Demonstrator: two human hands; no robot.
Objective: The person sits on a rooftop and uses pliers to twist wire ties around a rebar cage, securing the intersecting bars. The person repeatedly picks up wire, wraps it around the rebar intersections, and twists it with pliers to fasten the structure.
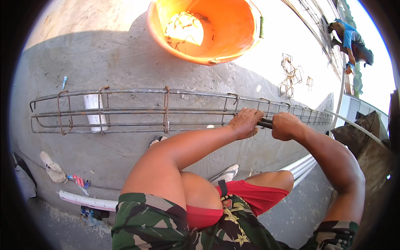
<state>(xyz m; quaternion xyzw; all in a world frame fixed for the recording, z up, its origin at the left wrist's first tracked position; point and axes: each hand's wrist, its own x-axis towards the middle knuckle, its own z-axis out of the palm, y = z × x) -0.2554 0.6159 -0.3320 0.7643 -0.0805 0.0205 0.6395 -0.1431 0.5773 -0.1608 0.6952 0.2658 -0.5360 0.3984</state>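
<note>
A long cage of steel reinforcing bars (137, 111), tied with rusty square stirrups, lies across the ground in front of me. At its right-of-centre stretch, my left hand (246, 123) is closed over the bars; what its fingers grip is hidden, though a thin wire (254, 137) curves out below them. My right hand (286, 126) is wrapped round the dark handles of pliers (265, 123), which point toward the left hand. The jaws of the tool are hidden behind the left hand.
An orange bucket (246, 31) with wire bits inside stands beyond the cage. White pipe (95, 112) lies under its left end. Loose stirrups (289, 75) rest at far right, where another person (352, 41) bends over bars. More white pipes (301, 168) lie beside my knee.
</note>
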